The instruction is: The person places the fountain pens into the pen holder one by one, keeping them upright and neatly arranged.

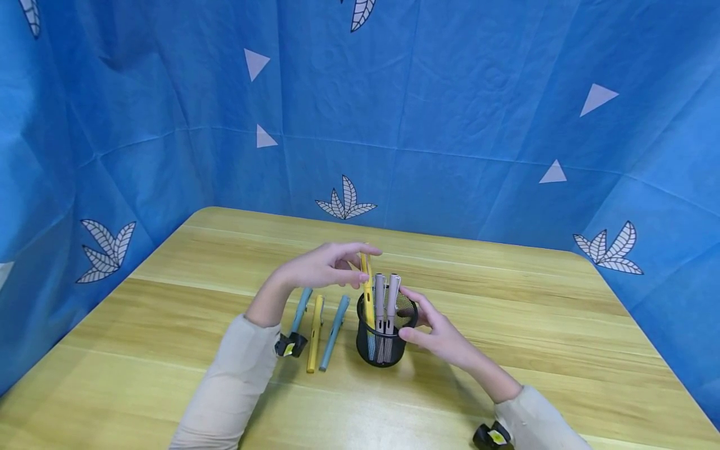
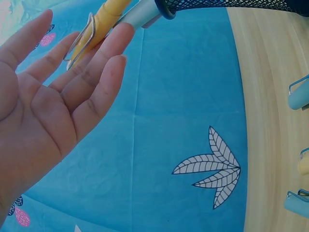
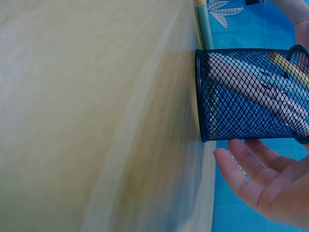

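Observation:
My left hand (image 1: 332, 265) pinches the capped end of a yellow pen (image 1: 369, 300), a clip pen, over a black mesh pen cup (image 1: 365, 350). The pen's lower end is just inside the rim, seen through the mesh in the right wrist view. Around the cup's right side lies my right hand (image 1: 439, 337), thumb at the front rim and fingers at the back. Two light purple pens (image 1: 385, 303) stand in the cup, caps up. A light blue pen (image 3: 260, 72) leans in there too, mostly hidden from the head view.
Left of the cup, a blue pen (image 1: 335, 332), a yellow pen (image 1: 315, 334) and another blue pen (image 1: 301, 310) lie side by side on the wooden table (image 1: 506, 294). My left forearm partly covers the outer one. A blue patterned cloth (image 1: 461, 94) hangs behind the table.

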The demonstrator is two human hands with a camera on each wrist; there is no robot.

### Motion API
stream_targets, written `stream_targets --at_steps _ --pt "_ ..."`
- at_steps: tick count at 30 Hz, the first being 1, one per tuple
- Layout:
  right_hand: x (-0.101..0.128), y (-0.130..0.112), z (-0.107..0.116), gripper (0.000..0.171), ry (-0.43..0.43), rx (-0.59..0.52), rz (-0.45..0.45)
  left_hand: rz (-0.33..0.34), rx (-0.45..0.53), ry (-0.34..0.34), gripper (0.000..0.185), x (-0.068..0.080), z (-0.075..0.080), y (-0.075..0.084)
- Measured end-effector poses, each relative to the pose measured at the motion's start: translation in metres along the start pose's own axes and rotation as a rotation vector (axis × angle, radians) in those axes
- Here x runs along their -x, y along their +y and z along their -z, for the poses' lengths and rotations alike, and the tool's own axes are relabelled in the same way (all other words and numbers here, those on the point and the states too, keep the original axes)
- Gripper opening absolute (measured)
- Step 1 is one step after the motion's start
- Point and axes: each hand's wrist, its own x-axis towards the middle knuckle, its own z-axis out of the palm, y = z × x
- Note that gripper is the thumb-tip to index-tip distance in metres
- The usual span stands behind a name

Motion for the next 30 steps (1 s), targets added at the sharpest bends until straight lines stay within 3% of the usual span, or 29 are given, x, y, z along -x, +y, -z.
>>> stream_targets --at_steps 12,30 --pt "0.0001 -0.0031 0.0000 0.067 -0.016 -0.030 -0.012 0.074 0.011 -0.047 0.046 0.0021 0.0003 -0.0013" --pt "0.0016 -0.0013 -0.0003 0.066 -0.004 -0.018 -0.025 0.083 0.042 -0.035 0.045 0.0083 0.0033 -0.0092"
